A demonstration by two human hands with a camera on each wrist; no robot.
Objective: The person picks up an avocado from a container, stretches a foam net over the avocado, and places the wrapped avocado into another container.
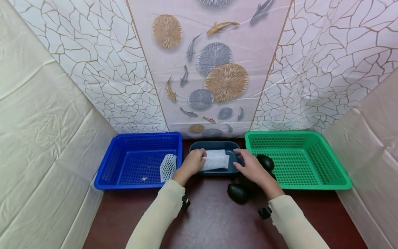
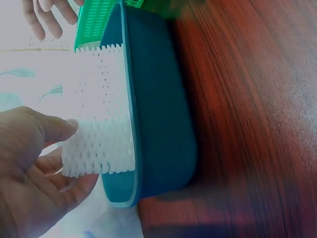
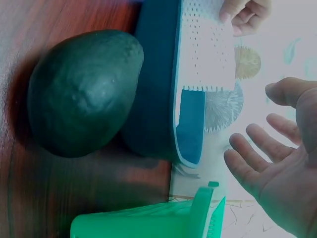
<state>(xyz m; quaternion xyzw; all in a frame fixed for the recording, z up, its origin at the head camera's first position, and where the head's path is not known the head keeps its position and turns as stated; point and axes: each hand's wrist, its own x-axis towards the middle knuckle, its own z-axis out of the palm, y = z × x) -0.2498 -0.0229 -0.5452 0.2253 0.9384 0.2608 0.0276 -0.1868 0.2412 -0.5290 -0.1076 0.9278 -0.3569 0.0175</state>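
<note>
My left hand (image 1: 194, 161) pinches one end of a white foam net sleeve (image 1: 216, 162) between thumb and fingers. Flat and limp, the sleeve (image 2: 101, 109) extends over the dark blue-grey bin (image 2: 161, 109). More white netting (image 1: 216, 152) shows just behind it. At the bin's right end, my right hand (image 1: 250, 165) holds nothing, its fingers (image 3: 265, 144) spread and relaxed. A dark green avocado (image 3: 86, 91) lies on the table in front of the bin. Another avocado (image 1: 265, 162) appears by the green basket's left side, partly covered by my right forearm.
To the left stands a blue basket (image 1: 138, 135) with a white foam net (image 1: 168, 168) and a small white scrap (image 1: 144, 178) inside. A green basket (image 1: 334, 159) is on the right. Patterned cloth (image 1: 214, 114) hangs behind the brown table (image 1: 214, 221).
</note>
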